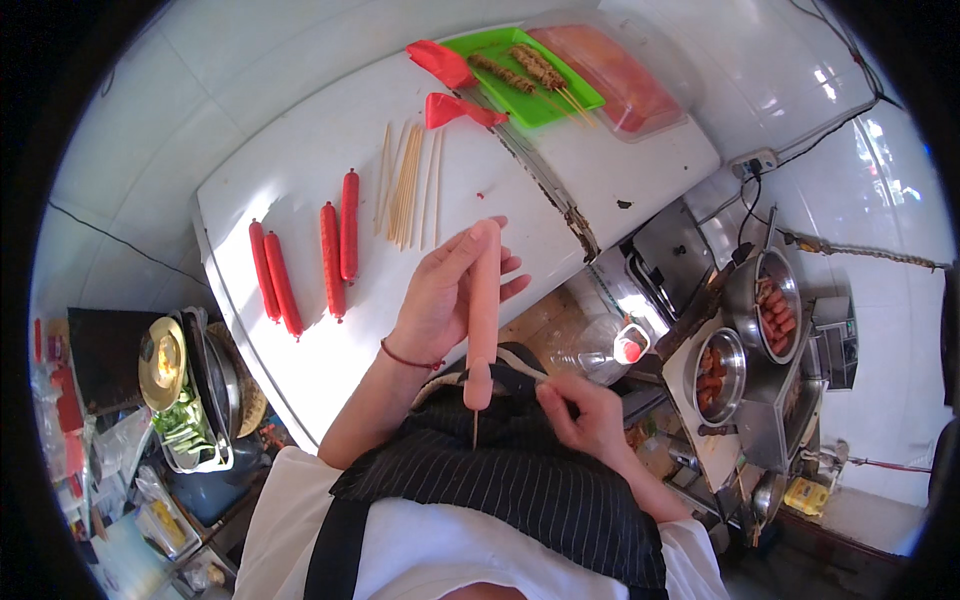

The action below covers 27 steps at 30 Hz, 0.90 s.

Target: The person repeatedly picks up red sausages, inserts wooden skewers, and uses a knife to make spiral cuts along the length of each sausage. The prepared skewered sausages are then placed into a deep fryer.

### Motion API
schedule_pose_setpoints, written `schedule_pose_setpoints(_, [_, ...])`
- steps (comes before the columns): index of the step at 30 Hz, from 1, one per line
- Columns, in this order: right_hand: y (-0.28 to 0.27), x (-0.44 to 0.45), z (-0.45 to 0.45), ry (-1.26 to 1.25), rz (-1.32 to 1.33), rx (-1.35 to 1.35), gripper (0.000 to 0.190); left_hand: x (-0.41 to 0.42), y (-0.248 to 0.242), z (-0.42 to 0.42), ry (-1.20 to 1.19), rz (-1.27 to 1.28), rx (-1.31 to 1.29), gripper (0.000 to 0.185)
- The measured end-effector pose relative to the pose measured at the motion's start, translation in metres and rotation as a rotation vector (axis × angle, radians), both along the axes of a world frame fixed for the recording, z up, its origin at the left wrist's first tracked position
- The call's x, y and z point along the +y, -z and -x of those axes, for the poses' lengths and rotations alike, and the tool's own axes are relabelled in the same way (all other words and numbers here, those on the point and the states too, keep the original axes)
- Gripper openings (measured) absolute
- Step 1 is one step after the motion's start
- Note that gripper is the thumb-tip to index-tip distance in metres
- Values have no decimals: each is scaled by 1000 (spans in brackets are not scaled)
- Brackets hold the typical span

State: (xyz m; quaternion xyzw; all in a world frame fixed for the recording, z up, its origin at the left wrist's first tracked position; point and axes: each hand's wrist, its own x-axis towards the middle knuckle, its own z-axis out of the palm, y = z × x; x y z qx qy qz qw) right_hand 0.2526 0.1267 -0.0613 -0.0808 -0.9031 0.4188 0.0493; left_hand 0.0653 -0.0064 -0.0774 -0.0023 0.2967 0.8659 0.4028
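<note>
A long peeled pink sausage (486, 300) stands out over the front edge of the white tabletop, with my left hand (442, 289) around its upper half. My thumb presses near the far end. Its near end is cut or notched, and a thin wooden skewer (475, 431) sticks out there towards my apron. My right hand (583, 416) is curled beside the striped apron, apart from the sausage; nothing shows in its fingers. Beyond my left hand lie several bare wooden skewers (406, 187). Red-cased sausages (349, 225) lie in pairs to the left.
Torn red casings (457, 111) lie beside a green tray (517, 101) with coated skewers. Behind is a clear plastic container (611, 75). At right, a large plastic bottle (592, 349) stands near steel bowls of food (720, 375). Greens (184, 427) and a gold-coloured dish (161, 364) are at left.
</note>
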Motion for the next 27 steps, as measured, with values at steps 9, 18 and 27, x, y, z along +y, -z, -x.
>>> schedule_pose_setpoints(9, [-10, 38, 80, 222, 310, 89, 24, 3, -20, 0, 101, -51, -41, 45])
schedule_pose_setpoints(18, [-12, 28, 74, 95, 174, 6, 23, -4, -19, -3, 86, -119, -145, 48])
schedule_pose_setpoints(27, [-14, 23, 70, 245, 177, 137, 21, 0, -20, 3, 94, -98, -155, 46])
